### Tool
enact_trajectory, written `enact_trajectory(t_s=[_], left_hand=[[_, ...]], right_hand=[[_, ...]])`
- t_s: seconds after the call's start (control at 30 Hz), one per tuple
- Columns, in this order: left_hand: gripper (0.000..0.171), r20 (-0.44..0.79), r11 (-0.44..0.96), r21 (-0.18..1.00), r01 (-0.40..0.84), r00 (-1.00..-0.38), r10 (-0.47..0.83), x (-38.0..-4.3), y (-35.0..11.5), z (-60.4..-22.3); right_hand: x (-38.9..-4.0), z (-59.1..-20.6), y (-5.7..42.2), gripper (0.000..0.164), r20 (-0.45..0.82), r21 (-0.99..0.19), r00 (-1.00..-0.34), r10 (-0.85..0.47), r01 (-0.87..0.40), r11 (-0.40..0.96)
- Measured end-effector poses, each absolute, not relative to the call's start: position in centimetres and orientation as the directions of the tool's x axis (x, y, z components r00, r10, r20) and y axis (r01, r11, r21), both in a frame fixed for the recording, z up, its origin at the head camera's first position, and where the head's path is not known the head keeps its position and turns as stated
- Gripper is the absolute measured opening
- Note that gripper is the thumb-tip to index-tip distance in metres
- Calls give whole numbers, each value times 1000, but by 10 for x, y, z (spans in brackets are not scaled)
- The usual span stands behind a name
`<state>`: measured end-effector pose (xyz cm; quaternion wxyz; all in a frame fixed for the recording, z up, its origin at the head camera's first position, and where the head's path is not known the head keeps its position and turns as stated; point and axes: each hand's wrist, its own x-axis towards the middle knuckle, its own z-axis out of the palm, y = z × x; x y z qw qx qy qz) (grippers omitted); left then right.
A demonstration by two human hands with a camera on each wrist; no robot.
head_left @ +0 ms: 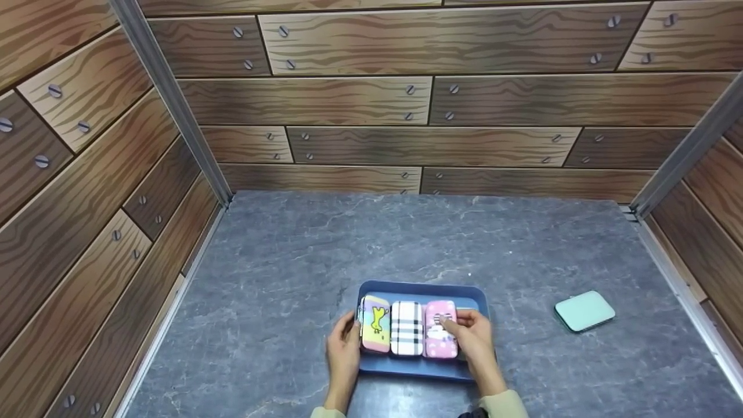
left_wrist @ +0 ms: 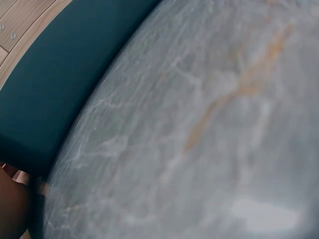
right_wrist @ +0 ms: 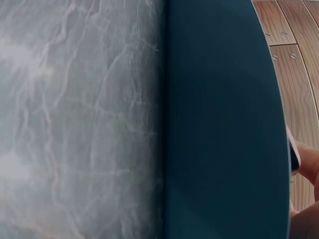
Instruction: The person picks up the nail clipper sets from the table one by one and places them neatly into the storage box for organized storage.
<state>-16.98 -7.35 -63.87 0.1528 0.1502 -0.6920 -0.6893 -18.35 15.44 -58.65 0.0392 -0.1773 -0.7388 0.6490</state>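
In the head view, three small rounded cases stand side by side over a blue tray. The leftmost is a pastel case with a yellow animal figure. A black-and-white checked case sits in the middle, and a pink patterned case is on the right. My right hand pinches the pink case, thumb on its top face. At the tray's left side, my left hand has its fingertips right at the pastel case's outer edge; I cannot tell whether it grips the case or the rim.
A mint-green case lies on the grey marbled table, to the right of the tray. Wood-patterned walls enclose the back and both sides. The tray's outer wall fills much of the right wrist view.
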Motion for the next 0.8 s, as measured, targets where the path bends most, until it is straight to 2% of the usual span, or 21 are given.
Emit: enact_trajectory(t_s=[0.2,0.4,0.63,0.8], left_hand=[[30,4,-3,1000,5,-908,-418,-168,-75,-635],[29,52,25,999,46,-913,-405,-158,-74,-608],[30,41,1,999,45,-916,-400,-156,-74,-602],[31,41,-6,999,48,-915,-402,-161,-74,-618]], right_hand=[[-185,-586,152,34,-193,-951,-926,326,258,168],[-185,-584,150,33,-191,-919,-925,329,287,271],[-183,-586,148,35,-100,-869,-933,345,250,427],[-179,-592,146,38,-6,-802,-930,368,224,554]])
